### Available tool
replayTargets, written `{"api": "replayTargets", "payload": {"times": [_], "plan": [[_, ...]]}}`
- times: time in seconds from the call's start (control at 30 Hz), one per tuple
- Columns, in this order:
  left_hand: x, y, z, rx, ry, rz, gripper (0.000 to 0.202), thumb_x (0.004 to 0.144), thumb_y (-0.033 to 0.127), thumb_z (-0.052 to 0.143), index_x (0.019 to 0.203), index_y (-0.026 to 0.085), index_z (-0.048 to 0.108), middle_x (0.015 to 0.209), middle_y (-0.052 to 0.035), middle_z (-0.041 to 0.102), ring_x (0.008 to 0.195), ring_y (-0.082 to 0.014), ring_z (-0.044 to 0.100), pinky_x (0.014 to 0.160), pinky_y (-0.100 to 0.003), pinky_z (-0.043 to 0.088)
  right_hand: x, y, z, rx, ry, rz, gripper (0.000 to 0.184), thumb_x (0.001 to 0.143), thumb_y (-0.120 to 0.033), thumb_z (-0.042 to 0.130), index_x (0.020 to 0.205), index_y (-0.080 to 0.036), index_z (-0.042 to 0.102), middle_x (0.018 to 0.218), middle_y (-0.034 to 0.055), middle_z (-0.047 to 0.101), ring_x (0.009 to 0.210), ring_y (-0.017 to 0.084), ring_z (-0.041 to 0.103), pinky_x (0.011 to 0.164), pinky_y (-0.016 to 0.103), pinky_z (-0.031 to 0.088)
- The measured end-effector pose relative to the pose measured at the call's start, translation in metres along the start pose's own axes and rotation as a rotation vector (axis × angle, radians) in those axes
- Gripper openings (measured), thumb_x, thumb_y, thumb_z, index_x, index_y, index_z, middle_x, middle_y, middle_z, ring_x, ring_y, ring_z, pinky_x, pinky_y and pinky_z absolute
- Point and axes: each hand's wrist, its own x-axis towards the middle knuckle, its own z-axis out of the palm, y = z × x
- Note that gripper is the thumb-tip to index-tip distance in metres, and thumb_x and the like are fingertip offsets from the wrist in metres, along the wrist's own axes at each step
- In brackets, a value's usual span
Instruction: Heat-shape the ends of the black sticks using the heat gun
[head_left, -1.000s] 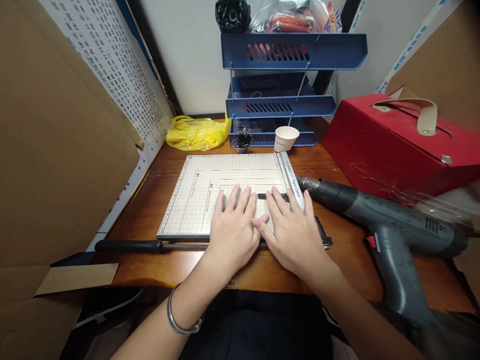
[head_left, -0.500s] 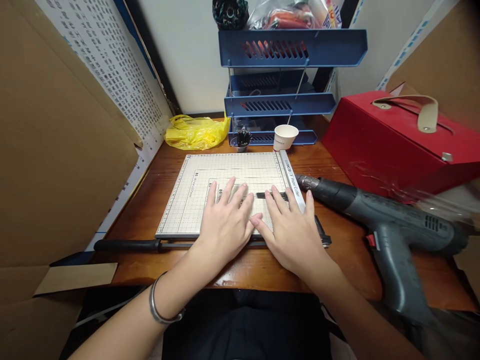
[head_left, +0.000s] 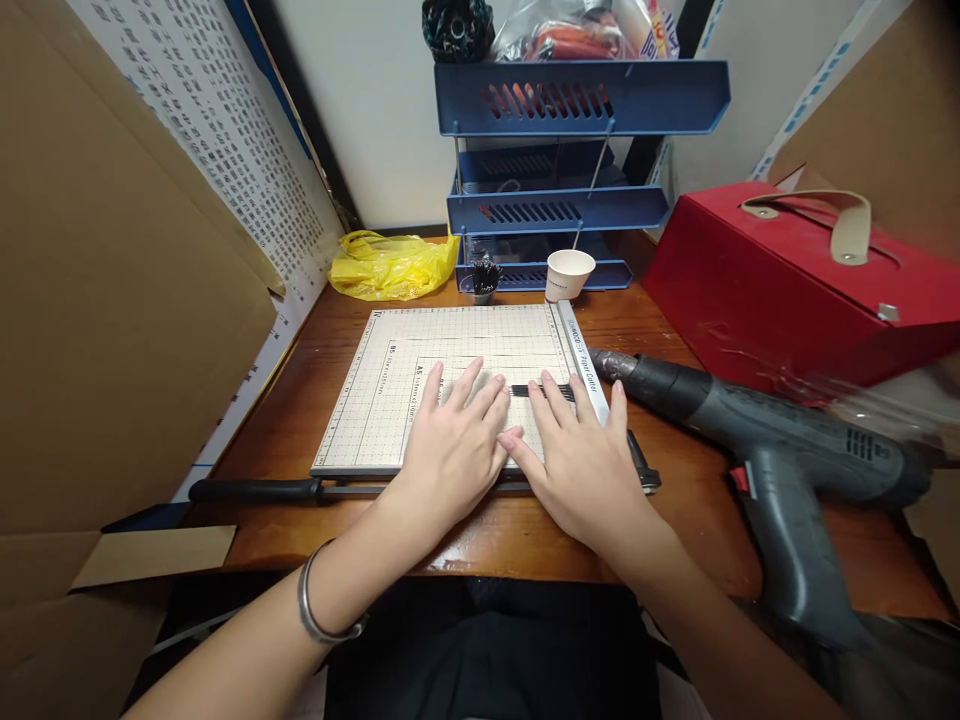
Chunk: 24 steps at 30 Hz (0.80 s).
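Note:
A cream paper cutter [head_left: 360,410] with printed grid lines lies on the table in front of me. My left hand [head_left: 457,435] rests on its board, fingers spread and palm down. Beside it my right hand [head_left: 581,465] lies flat too, its thumb tip by the left hand. Under and past the right fingers shows a small bunch of thin black strands [head_left: 520,391]; their exact kind is unclear and part is covered. The cutter's black-handled blade arm [head_left: 255,491] lies along the near edge, partly hidden behind my left wrist.
A grey heat gun [head_left: 750,430] and a red case [head_left: 795,290] stand at the right. At the back are a paper cup [head_left: 570,275], a small cup of black bristle-like pieces [head_left: 486,280], a yellow plastic bag [head_left: 394,267] and blue stacked trays [head_left: 555,210]. Cardboard [head_left: 127,300] walls the left.
My left fingers have shifted slightly to the right, closer to the black strands. The right hand stays nearly in place. The view has moved very slightly.

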Motion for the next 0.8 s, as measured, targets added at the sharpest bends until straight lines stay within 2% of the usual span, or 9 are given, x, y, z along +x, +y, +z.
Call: {"api": "replayTargets", "payload": {"times": [0.2,0.47,0.6,0.8], "plan": [[-0.0006,0.0008,0.0019,-0.004,-0.004,-0.008,0.049,0.111,0.04,0.036,0.147,0.015,0.058,0.155,-0.0082,0.056,0.154,-0.0352,0.037,0.125,-0.067,0.024,0.0006,0.0001,0.0005,-0.005,-0.001,-0.002,0.082,0.106,-0.065,0.015,0.156,-0.008,0.045,0.164,0.0155,0.04,0.151,0.044,0.036,0.122,0.076,0.011],[-0.0016,0.0041,-0.0019,-0.036,0.013,-0.048,0.048,0.108,0.037,0.042,0.145,0.013,0.06,0.153,-0.0135,0.057,0.152,-0.0366,0.04,0.123,-0.071,0.023,0.0001,0.0013,0.0011,0.003,0.023,-0.01,0.077,0.107,-0.061,0.019,0.154,-0.008,0.048,0.163,0.015,0.042,0.151,0.043,0.036,0.121,0.077,0.011],[0.001,0.0032,-0.0009,-0.024,0.009,-0.014,0.048,0.108,0.035,0.04,0.145,0.011,0.059,0.154,-0.0142,0.057,0.152,-0.0367,0.04,0.124,-0.069,0.022,-0.0001,0.0015,0.0015,-0.002,0.024,-0.009,0.078,0.107,-0.061,0.015,0.155,-0.008,0.048,0.163,0.0146,0.042,0.151,0.042,0.037,0.121,0.076,0.009],[0.0016,-0.0008,0.0034,0.0,0.029,0.032,0.047,0.109,0.035,0.039,0.144,0.012,0.06,0.153,-0.0124,0.058,0.15,-0.0365,0.043,0.122,-0.068,0.026,-0.0008,0.0004,0.0052,-0.01,0.052,-0.004,0.077,0.108,-0.06,0.018,0.155,-0.007,0.046,0.163,0.0145,0.043,0.15,0.043,0.038,0.121,0.076,0.011]]}}
